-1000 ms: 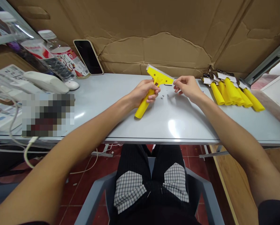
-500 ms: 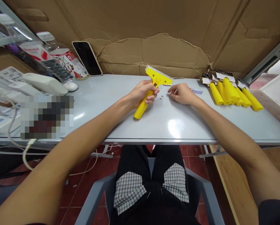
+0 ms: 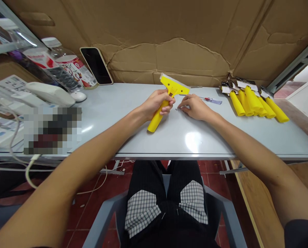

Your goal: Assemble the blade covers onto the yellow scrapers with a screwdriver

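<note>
My left hand (image 3: 161, 103) is closed around the handle of a yellow scraper (image 3: 155, 121). Its wide head, with a pale blade edge and two dark round spots, points up and away from me. Just to the right, my right hand (image 3: 195, 107) rests low over the table, thumb and fingers curled together. Its fingertips touch small shiny metal pieces (image 3: 177, 109) on the tabletop; whatever is pinched between them is too small to make out. Behind that hand lies a screwdriver (image 3: 213, 100) with a clear handle and red collar, partly hidden by the hand.
Several yellow scrapers (image 3: 254, 100) are piled at the right of the grey table (image 3: 143, 143). A thin flat strip (image 3: 195, 86) lies near the cardboard (image 3: 133, 62). At left are a phone (image 3: 97, 65), bottles (image 3: 73, 67), a white mouse (image 3: 78, 96) and cables (image 3: 14, 137).
My right hand has shifted left and slightly toward me, its fingertips now at the small metal pieces. More of the screwdriver shows. My left hand keeps its hold on the scraper.
</note>
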The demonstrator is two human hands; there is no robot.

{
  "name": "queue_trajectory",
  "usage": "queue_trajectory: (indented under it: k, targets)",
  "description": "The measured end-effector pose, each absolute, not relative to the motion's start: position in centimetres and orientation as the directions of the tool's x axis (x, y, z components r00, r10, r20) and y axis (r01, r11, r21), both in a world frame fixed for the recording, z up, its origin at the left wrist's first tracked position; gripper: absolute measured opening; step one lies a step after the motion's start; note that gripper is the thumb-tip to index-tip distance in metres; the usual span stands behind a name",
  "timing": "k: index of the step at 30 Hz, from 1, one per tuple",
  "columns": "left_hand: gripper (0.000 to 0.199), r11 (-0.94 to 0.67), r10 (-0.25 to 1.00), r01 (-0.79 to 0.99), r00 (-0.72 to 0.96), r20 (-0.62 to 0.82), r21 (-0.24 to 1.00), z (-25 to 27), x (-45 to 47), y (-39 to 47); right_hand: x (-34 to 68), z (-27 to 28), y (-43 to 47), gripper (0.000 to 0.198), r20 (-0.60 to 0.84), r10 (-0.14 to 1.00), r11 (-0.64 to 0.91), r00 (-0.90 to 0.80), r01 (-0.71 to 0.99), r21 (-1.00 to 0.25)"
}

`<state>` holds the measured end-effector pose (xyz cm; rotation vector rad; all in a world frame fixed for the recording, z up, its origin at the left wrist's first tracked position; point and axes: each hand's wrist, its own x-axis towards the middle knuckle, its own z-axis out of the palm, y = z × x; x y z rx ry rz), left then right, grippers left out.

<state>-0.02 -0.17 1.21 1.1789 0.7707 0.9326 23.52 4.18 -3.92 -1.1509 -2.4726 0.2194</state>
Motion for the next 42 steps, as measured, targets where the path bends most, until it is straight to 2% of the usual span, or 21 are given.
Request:
queue_trajectory:
  k: [7,11,14,17,21,26,31,42]
  targets:
    - [0.027,0.108,0.904,-0.201,0.427,-0.012,0.974,1.1,-0.2,0.1,23.9,-3.6,4.8,0.026,0.291,0.763,0.646,-0.577,0.694,-0.316]
    - [0.027,0.093,0.9,-0.208,0.436,0.007,0.974,1.0,-0.3,0.2,24.6,-3.0,5.3,0.023,0.41,0.758,0.641,-0.508,0.696,-0.324]
    - [0.026,0.096,0.898,-0.201,0.44,0.003,0.975,1.1,-0.3,0.1,25.1,-1.9,5.6,0.015,0.567,0.749,0.627,-0.343,0.646,-0.436]
    - [0.027,0.091,0.904,-0.201,0.428,0.004,0.975,1.1,-0.2,0.1,25.3,-0.8,5.4,0.012,0.64,0.742,0.63,-0.198,0.533,-0.565]
    - [0.026,0.085,0.906,-0.206,0.423,0.01,0.975,1.2,-0.2,0.0,24.9,-0.4,4.9,0.028,0.63,0.764,0.628,-0.143,0.389,-0.674]
    - [0.023,0.089,0.906,-0.207,0.424,0.007,0.974,1.1,-0.1,-0.1,24.3,-0.7,4.5,0.055,0.535,0.821,0.567,-0.201,0.169,-0.806]
    - [0.023,0.103,0.91,-0.215,0.415,-0.005,0.971,1.1,-0.1,-0.1,23.9,-0.6,3.9,0.061,0.518,0.817,0.553,-0.254,0.09,-0.828]
    - [0.02,0.093,0.908,-0.198,0.42,-0.001,0.976,1.2,0.0,-0.2,23.5,-0.8,3.5,0.042,0.552,0.788,0.608,-0.274,0.198,-0.769]
